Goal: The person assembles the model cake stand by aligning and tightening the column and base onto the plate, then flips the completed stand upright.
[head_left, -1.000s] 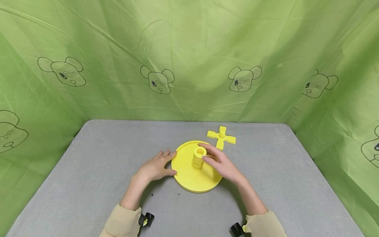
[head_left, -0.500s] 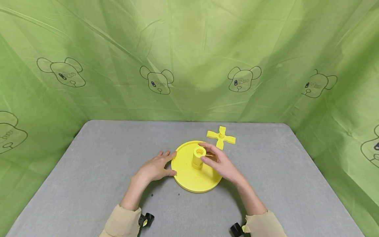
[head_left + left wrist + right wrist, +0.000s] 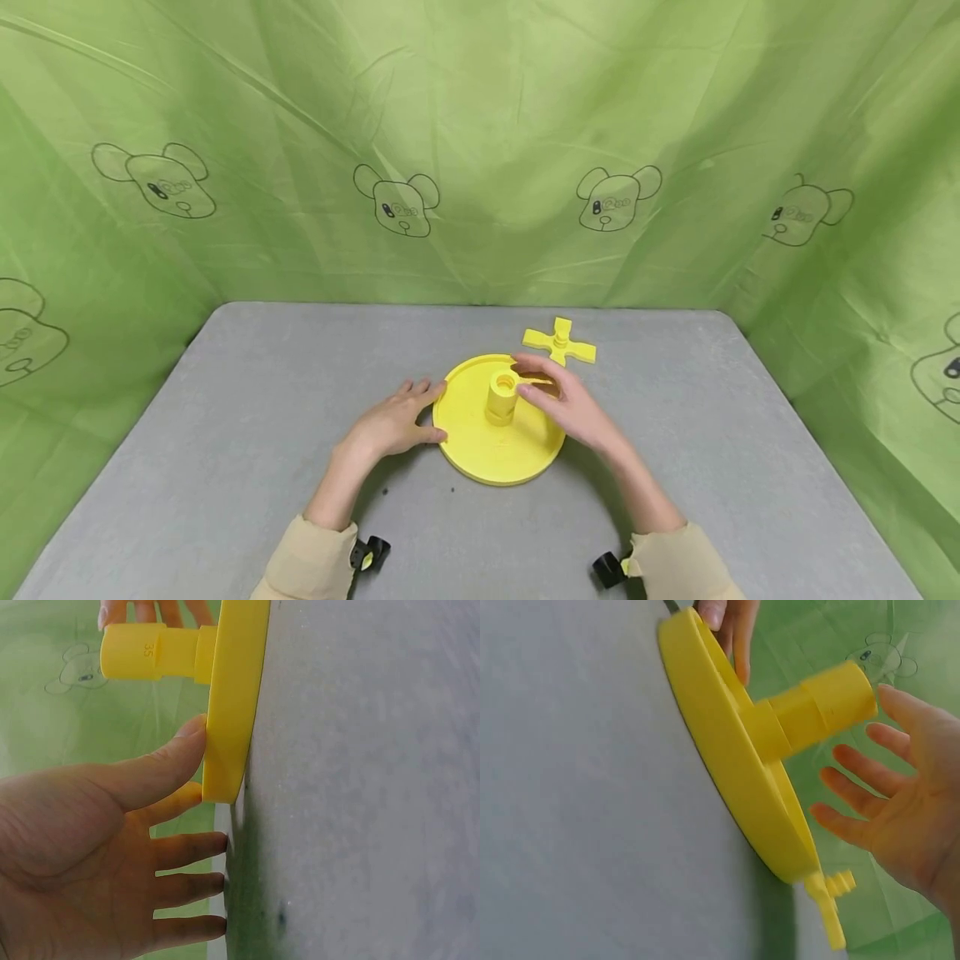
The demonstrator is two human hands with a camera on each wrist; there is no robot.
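A round yellow base (image 3: 472, 454) with a raised rim lies on the table. From its middle rises an upright yellow post (image 3: 500, 403) with a hole in its top; the left wrist view shows "35" marked on the post (image 3: 135, 651). My left hand (image 3: 393, 423) rests thumb and index finger against the base's left rim, its other fingers straight and touching the table. Beside the post, my right hand (image 3: 568, 406) has its fingers spread and loosely bent. The right wrist view shows a small gap between these fingers (image 3: 855, 791) and the post.
A yellow four-armed cross piece (image 3: 561, 340) with a short stub lies behind the base, partly hidden by the right hand. Two small dark specks mark the grey table (image 3: 225, 467). Green cloth (image 3: 495, 100) hangs around the back and sides.
My right hand has drawn slightly right, off the top of the post, where its thumb and fingers were around it. The left hand has kept its place on the rim.
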